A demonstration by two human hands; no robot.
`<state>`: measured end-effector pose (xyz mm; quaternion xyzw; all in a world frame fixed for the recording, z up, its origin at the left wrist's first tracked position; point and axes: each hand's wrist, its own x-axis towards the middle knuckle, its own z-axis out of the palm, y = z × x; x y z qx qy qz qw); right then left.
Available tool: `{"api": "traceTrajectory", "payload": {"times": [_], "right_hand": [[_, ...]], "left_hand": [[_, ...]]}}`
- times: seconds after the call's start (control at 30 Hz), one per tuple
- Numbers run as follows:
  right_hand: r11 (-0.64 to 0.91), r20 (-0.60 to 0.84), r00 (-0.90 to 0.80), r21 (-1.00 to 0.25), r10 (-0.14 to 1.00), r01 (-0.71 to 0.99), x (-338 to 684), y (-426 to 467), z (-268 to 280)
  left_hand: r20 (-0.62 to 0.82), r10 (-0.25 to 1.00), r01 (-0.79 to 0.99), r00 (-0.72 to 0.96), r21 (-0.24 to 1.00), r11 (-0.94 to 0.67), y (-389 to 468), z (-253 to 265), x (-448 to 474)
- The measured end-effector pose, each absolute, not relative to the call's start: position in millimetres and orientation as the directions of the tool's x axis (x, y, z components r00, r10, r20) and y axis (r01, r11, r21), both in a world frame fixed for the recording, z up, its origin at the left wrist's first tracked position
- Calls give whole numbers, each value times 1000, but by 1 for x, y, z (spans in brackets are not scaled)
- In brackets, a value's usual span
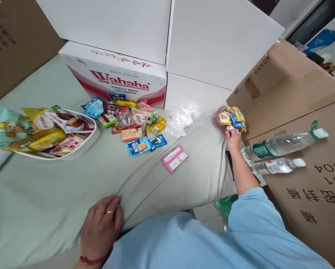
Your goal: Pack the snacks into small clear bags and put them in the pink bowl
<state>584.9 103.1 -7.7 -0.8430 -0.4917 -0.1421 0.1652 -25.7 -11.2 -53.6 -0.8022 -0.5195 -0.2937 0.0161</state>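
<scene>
My right hand (233, 137) is stretched out to a round reddish-brown bowl (219, 123) heaped with small yellow and blue snack packets (233, 116). Its fingers are pinched at the bowl's near edge on a small pink-and-white packet (229, 128), partly hidden by the fingertips. My left hand (102, 221) lies palm down on the pale green sheet (145, 186) near the front edge, fingers loosely laid out and holding nothing. Between the hands, a pink packet (175, 158) lies by itself on the sheet.
A white basket (84, 147) full of snacks stands at left. Several loose snack packets (137, 146) and crumpled clear plastic (181, 121) lie before a Wahaha water carton (119, 80) and white boxes (212, 45). Two water bottles (282, 145) (279, 166) stand at right beside cardboard (304, 149).
</scene>
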Motion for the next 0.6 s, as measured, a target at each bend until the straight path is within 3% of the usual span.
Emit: {"api": "traceTrajectory", "payload": {"times": [0.6], "right_hand": [[-450, 317, 475, -151, 821, 880, 645, 241, -3]], "left_hand": [[497, 798, 861, 340, 177, -477, -9, -48, -20]]}}
